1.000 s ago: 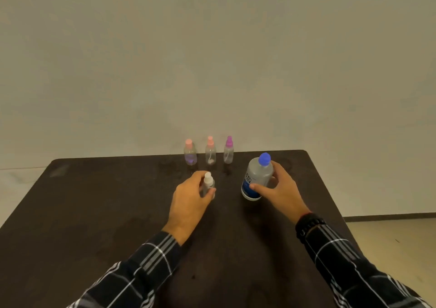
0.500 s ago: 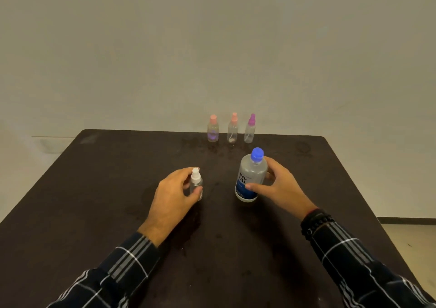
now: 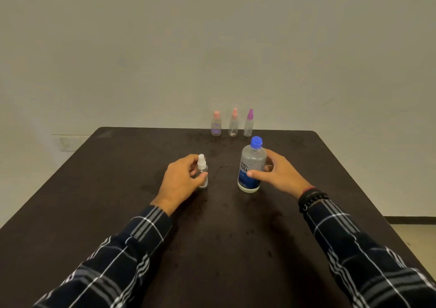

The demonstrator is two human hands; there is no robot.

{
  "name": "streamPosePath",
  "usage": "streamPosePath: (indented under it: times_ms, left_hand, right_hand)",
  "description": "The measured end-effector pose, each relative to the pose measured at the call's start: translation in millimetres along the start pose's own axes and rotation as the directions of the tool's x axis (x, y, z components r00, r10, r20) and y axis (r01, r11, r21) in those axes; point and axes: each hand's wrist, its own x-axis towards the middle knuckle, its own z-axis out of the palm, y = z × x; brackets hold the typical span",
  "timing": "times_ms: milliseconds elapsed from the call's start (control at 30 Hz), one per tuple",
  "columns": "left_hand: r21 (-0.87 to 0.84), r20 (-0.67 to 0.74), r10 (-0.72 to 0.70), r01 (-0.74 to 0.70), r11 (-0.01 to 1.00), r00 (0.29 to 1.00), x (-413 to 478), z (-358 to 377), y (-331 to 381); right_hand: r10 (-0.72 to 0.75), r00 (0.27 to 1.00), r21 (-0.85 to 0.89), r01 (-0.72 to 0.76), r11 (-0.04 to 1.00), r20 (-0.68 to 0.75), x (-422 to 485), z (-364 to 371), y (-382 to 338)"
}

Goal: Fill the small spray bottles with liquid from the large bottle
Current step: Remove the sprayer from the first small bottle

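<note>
Currently left hand [image 3: 180,180] pinches the white-topped spray bottle [image 3: 202,173], right hand [image 3: 278,174] wraps the large bottle [image 3: 251,166]; both upright on the table [image 3: 118,189], near each other, capped. Risk: a fast tilt probably spills, and the light spray bottle could tip if loosely held

Three small bottles [image 3: 233,125] line the table's [image 3: 113,189] far edge; nearer, a spray bottle [image 3: 202,174] stands left of the large bottle [image 3: 252,166].
</note>
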Motion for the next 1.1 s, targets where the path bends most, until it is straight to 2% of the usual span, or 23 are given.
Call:
streamPosePath:
  times_ms: [133, 233, 300, 367, 400, 433, 467, 500, 533, 600, 667, 700, 800, 933, 1033, 1100]
  left_hand:
    - [0.048, 0.009, -0.022, 0.022, 0.999, 1.000, -0.9, -8.0, 4.3]
    - [0.081, 0.069, -0.024, 0.019, 0.997, 0.997, -1.8, -13.4, 5.6]
    - [0.095, 0.100, -0.029, 0.020, 0.995, 0.995, -2.0, -15.5, 4.0]
    - [0.082, 0.110, -0.037, 0.028, 0.996, 0.993, -2.3, -17.3, 2.1]
    - [0.067, 0.115, -0.043, 0.035, 0.997, 0.992, -2.3, -17.6, 1.8]
    - [0.052, 0.118, -0.049, 0.043, 0.998, 0.992, -2.9, -17.1, 1.5]
    - [0.038, 0.115, -0.056, 0.052, 0.998, 0.992, -3.8, -16.5, 1.1]
    - [0.017, 0.108, -0.065, 0.064, 0.998, 0.992, -4.3, -15.1, 0.4]
    - [-0.014, 0.099, -0.077, 0.079, 0.997, 0.992, -5.9, -13.9, -0.5]
    - [-0.091, 0.086, -0.104, 0.111, 0.990, 0.991, -9.6, -11.6, -1.7]
    - [-0.157, 0.080, -0.132, 0.143, 0.977, 0.988, -12.3, -10.1, -2.8]
    - [-0.179, 0.076, -0.141, 0.152, 0.972, 0.987, -12.9, -9.5, -3.0]
    - [-0.209, 0.069, -0.150, 0.161, 0.964, 0.986, -14.7, -8.2, -4.6]
    - [-0.204, 0.072, -0.153, 0.165, 0.965, 0.986, -15.2, -6.9, -7.7]
    - [-0.184, 0.071, -0.131, 0.142, 0.973, 0.989, -13.5, -7.5, -8.5]
    - [-0.194, 0.079, -0.123, 0.137, 0.971, 0.989, -13.3, -8.2, -7.5]
  right_hand:
    - [0.033, 0.999, 0.006, -0.033, 0.999, 0.025, -3.7, 0.1, -8.5]
    - [0.060, 0.996, 0.021, -0.062, 0.998, 0.065, -12.2, 3.1, -9.4]
    - [0.105, 0.994, 0.047, -0.105, 0.993, 0.013, -20.9, 8.2, -11.6]
    - [0.129, 0.961, 0.099, -0.108, 0.989, -0.245, -36.0, 21.1, -19.0]
    - [0.107, 0.898, 0.112, -0.065, 0.992, -0.427, -45.4, 30.9, -24.0]
    - [0.055, 0.804, 0.092, -0.001, 0.996, -0.591, -53.9, 41.5, -27.6]
    - [-0.017, 0.720, 0.052, 0.074, 0.996, -0.694, -61.4, 51.8, -32.6]
    - [-0.088, 0.683, 0.023, 0.152, 0.988, -0.725, -65.6, 61.2, -37.4]
    - [-0.144, 0.702, 0.019, 0.219, 0.975, -0.697, -66.6, 71.0, -42.3]
    - [-0.206, 0.820, 0.022, 0.258, 0.966, -0.534, -60.3, 91.4, -52.8]
    - [-0.133, 0.922, 0.047, 0.161, 0.986, -0.364, -46.6, 112.1, -65.9]
    - [-0.060, 0.948, 0.099, 0.095, 0.991, -0.313, -38.1, 121.0, -70.8]
    - [0.061, 0.960, 0.219, 0.001, 0.976, -0.273, -12.9, 140.3, -77.3]
    - [0.117, 0.932, 0.199, -0.050, 0.979, -0.343, 3.4, 148.4, -79.7]
    - [0.080, 0.938, 0.136, -0.035, 0.990, -0.338, 6.9, 147.0, -77.0]
    - [0.009, 0.960, 0.030, 0.000, 1.000, -0.281, 8.5, 141.0, -73.4]
